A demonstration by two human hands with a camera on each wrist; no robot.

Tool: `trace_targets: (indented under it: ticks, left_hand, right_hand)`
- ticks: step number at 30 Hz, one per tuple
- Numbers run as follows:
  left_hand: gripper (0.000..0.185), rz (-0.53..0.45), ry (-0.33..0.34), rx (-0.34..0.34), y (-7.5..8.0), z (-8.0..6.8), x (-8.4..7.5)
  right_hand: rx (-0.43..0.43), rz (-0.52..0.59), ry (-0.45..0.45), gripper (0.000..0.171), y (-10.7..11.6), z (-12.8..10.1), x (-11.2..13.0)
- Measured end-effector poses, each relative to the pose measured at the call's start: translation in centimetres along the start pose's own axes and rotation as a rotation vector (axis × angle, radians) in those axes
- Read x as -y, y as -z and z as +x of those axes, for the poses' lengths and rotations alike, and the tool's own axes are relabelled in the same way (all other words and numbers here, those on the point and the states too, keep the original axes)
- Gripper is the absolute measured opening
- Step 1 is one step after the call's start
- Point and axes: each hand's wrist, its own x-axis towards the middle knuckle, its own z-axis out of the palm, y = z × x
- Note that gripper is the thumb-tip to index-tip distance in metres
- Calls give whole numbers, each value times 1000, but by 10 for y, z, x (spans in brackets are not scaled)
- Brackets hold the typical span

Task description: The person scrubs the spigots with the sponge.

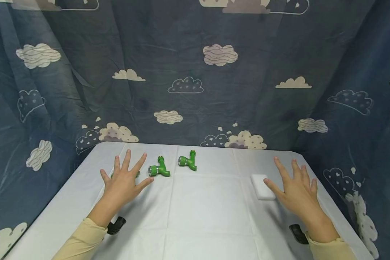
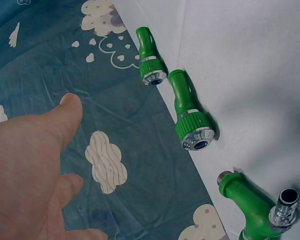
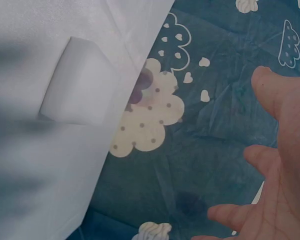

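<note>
My left hand (image 1: 121,185) is held over the left part of the table with its fingers spread, and nothing is in it. Two green taps (image 1: 162,169) lie to its right, the farther tap (image 1: 192,163) near the table's back. Behind the left fingers a third green tap (image 1: 137,174) is mostly hidden; the left wrist view shows this tap (image 2: 250,205) with a metal spout and a threaded end. My right hand (image 1: 297,193), fingers also spread and holding nothing, hovers over the right side. Just left of it lies a flat white block (image 1: 260,191), also seen as a pale block (image 3: 80,82).
A white cloth covers the table (image 1: 211,209). Dark blue curtain fabric (image 1: 181,36) printed with clouds hangs behind it and along both sides. Black wrist-camera parts (image 1: 116,225) show under each wrist.
</note>
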Motion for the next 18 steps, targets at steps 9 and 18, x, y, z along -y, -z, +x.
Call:
trace_targets:
  ticks: [9, 18]
  left_hand:
    - [88, -4, -16, -19, 4, 0, -3]
    - [85, -7, -17, -29, 5, 4, -11]
  right_hand:
    - [-5, 18, 4, 91, 3, -3, 0]
    - [-46, 2, 44, 92, 3, -2, 3]
